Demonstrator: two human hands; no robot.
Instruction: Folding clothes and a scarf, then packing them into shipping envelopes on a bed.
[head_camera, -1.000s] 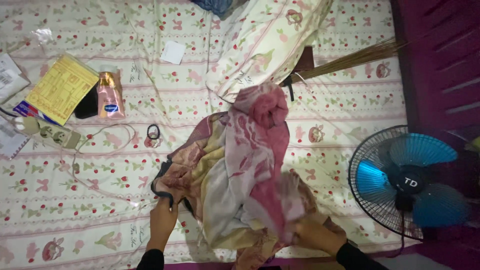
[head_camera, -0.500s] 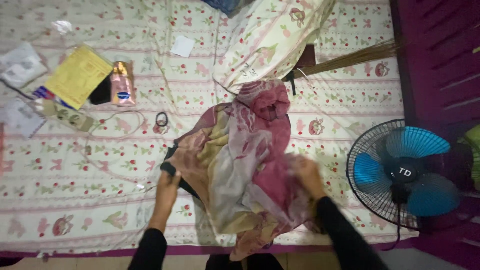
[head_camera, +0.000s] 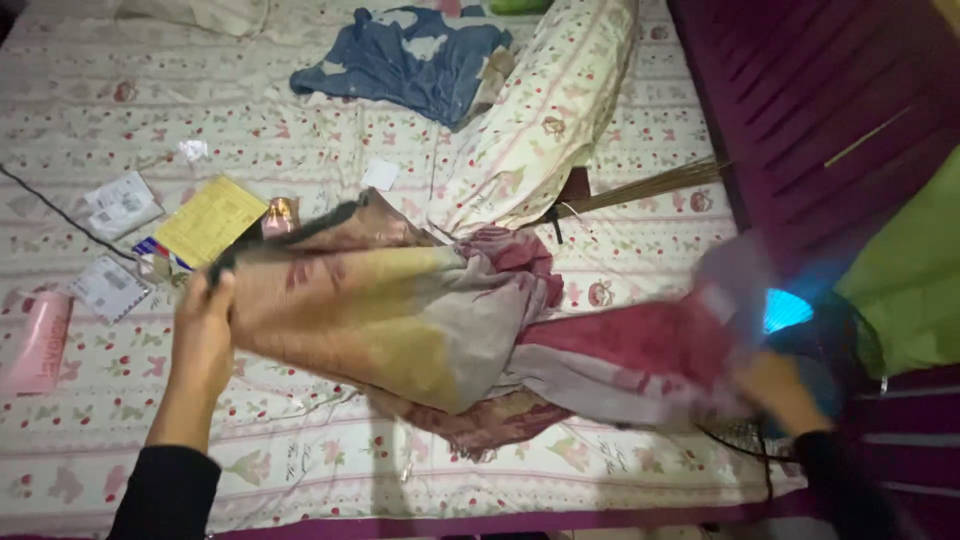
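Blue cloth (head_camera: 405, 60), pillow (head_camera: 540, 125) (floral), fan (head_camera: 800, 320)

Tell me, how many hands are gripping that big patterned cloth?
2. The left hand grips the cloth at its dark edge, over the floral bedsheet. The right hand, blurred, grips the red end by the fan. No other hands show.

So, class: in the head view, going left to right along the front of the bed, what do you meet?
Pink tube → left hand gripping the cloth's edge → pink, yellow and grey patterned cloth → right hand, blurred, holding its other end → green fabric.
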